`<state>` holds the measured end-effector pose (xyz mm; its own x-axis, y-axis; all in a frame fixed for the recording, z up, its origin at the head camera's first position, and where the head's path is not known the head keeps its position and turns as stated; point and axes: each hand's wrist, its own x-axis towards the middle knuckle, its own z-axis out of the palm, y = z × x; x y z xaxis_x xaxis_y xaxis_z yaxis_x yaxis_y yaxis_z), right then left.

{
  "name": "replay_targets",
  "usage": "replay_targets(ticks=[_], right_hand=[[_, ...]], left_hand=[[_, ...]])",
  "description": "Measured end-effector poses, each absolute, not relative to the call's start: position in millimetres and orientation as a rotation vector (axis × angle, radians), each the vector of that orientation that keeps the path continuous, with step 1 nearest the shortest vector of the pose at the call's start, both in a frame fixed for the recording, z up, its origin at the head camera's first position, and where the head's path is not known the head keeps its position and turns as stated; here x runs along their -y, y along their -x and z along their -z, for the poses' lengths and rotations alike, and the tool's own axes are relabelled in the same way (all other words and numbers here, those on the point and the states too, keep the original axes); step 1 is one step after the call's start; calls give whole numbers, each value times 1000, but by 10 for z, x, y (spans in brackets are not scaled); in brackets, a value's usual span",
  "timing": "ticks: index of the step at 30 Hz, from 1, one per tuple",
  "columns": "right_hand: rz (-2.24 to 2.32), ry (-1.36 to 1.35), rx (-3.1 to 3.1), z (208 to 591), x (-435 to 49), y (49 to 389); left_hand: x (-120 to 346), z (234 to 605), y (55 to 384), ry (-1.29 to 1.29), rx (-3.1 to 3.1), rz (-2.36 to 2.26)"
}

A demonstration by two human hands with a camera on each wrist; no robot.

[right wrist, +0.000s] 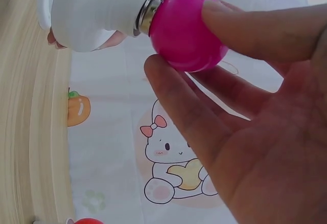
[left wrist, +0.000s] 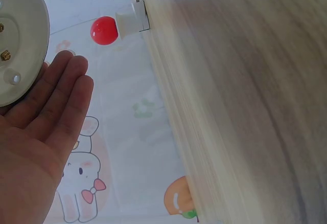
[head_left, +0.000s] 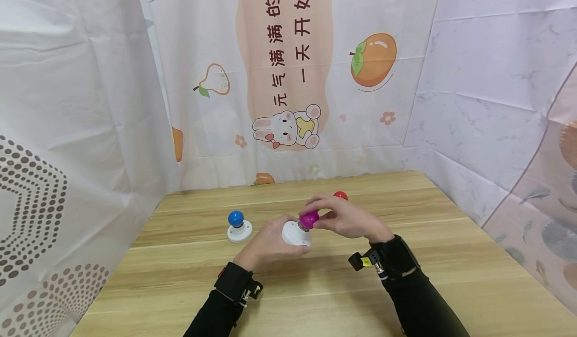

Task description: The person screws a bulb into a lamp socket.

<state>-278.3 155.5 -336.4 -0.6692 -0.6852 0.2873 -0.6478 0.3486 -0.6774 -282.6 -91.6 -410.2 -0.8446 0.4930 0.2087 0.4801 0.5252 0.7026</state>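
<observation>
Above the middle of the table, my left hand (head_left: 272,239) grips a white lamp socket (head_left: 295,235) around its round base, tilted up toward the right. In the left wrist view the underside of this base (left wrist: 23,45) shows brass screws. My right hand (right wrist: 265,127) pinches a magenta light bulb (right wrist: 186,32) between thumb and fingers. At the socket's mouth, part of the bulb's metal screw cap (right wrist: 148,13) shows between the glass and the white socket.
Left of my hands stands a blue bulb (head_left: 236,219) in a white socket (head_left: 240,232) on the wooden table (head_left: 180,277). Behind my right hand is a red bulb (left wrist: 104,30) in another white socket (left wrist: 129,23). Printed curtains (head_left: 360,126) enclose the table's back and sides.
</observation>
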Motion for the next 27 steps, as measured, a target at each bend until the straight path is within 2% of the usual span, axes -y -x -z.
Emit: replay_targets(ticks=[27], right_hand=[[1160,1023,-2655,3365,-1488,2752]], left_hand=[[906,4105,2837,-904,-2724,-1240]])
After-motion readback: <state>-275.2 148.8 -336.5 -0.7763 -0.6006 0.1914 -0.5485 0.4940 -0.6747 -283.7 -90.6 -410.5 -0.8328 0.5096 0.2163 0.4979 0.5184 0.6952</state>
